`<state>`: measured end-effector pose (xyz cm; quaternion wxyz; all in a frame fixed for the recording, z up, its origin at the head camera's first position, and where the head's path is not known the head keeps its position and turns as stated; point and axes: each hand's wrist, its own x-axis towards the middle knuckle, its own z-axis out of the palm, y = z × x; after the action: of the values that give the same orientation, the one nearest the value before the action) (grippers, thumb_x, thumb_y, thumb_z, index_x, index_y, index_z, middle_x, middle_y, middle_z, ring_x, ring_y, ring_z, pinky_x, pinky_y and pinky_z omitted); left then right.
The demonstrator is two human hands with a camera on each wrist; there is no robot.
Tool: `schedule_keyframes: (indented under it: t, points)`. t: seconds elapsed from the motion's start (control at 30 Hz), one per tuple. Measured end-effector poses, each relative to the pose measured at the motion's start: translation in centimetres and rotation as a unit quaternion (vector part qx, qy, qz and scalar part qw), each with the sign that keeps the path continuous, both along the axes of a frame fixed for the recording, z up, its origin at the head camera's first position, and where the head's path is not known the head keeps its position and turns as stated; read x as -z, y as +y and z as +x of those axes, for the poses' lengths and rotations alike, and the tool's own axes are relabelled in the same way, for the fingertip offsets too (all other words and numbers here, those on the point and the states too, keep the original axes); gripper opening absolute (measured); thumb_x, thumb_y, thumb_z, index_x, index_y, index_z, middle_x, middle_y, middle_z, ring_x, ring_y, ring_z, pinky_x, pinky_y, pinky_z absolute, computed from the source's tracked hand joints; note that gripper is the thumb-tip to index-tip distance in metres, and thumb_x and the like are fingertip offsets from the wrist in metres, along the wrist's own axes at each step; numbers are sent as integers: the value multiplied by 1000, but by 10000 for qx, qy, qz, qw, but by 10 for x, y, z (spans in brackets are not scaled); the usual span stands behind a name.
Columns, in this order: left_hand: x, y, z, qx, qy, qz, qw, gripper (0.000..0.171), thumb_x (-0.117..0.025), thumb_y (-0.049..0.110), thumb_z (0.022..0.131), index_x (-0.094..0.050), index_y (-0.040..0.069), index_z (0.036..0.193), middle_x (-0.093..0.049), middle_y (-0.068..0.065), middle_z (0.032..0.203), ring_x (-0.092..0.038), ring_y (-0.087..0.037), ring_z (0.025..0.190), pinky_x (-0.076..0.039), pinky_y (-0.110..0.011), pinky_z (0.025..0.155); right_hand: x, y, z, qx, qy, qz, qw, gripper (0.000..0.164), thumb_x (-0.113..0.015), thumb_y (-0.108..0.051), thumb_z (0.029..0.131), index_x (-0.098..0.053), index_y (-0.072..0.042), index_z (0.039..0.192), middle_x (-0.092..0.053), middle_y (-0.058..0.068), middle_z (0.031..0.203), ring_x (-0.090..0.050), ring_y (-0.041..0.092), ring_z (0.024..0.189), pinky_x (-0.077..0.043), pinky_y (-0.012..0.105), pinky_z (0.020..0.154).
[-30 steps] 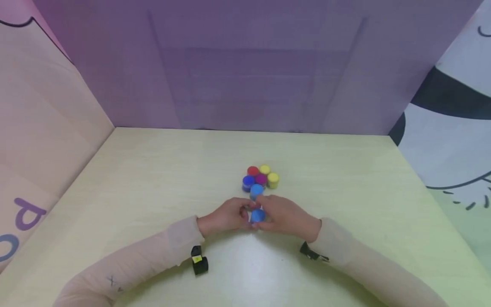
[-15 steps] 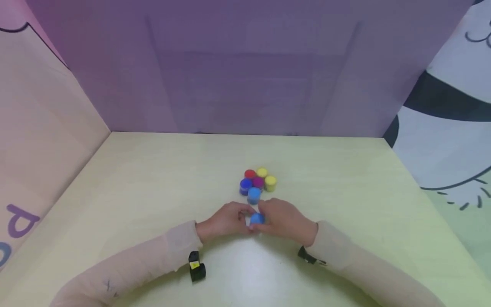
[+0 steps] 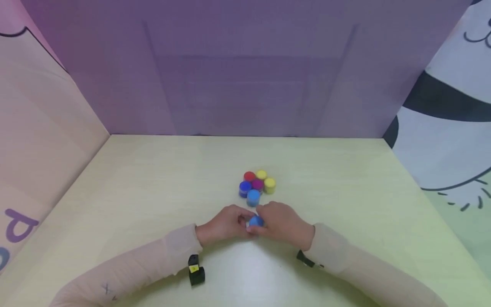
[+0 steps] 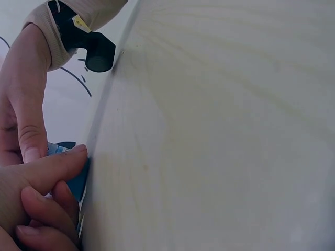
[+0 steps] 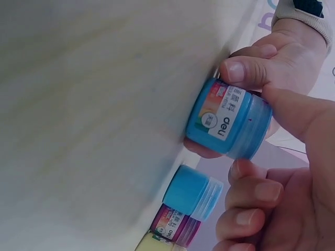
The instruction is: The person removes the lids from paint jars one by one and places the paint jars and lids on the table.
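Note:
In the right wrist view, a small light blue paint jar [image 5: 217,115] with a "deli" label and a translucent lid [image 5: 251,128] lies between both hands. My left hand [image 3: 225,224] grips its body, thumb on the label side and fingertips showing beneath. My right hand [image 3: 285,224] holds the lid end between thumb and curled fingers. From the head view, only the blue top shows between the hands, low over the table. Fingers of both hands cover most of the jar in the left wrist view.
Just beyond the hands stands a tight cluster of jars on the pale table [image 3: 172,170]: another light blue jar [image 3: 253,198], a dark blue one [image 3: 245,189], purple [image 3: 258,184], red [image 3: 249,176] and yellow ones [image 3: 270,185]. A purple panel [image 3: 245,76] closes the back.
The head view has tilted slightly, so everything sits a little lower. My right thumb has shifted across the front of the jar, covering more of its blue top. The clustered jars stay put.

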<state>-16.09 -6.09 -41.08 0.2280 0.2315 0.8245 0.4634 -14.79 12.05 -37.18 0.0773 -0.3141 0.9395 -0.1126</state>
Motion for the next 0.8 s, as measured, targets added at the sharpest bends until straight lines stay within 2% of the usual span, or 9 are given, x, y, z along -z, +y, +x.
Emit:
schedule_keyframes:
  t: [0.13,0.4,0.6,0.8]
  points:
    - [1,0,0,114,5,-19,9999,25,-75,13,79,-73,11,103,-52,6,61,-44,-6,57,-36,-17,52,0,0,0,-73,-56,18,10000,36,-64,-45,86,-54,-11,78,-42,-5,58,-39,9,56,-32,20,51]
    - [2,-2,-2,315,320,-52,9990,16,-72,9,81,-74,12,97,-49,6,58,-41,-4,56,-34,-16,51,-4,0,-4,-362,-42,112,9993,33,-67,-41,85,-56,-10,81,-44,-5,62,-40,9,59,-36,20,55]
    - [0,-2,-3,299,187,-32,9994,14,-73,10,81,-74,11,95,-47,6,57,-40,-5,55,-33,-16,50,-6,1,-7,-478,-125,205,9986,33,-67,-41,85,-56,-10,85,-45,-5,65,-42,10,63,-37,20,58]
    - [0,-1,-4,370,-9,57,9993,16,-74,15,81,-74,15,97,-50,6,60,-41,-5,56,-33,-16,51,-10,5,-12,-988,-3,326,9946,31,-68,-39,85,-54,-11,90,-47,-5,71,-42,10,66,-38,19,60]
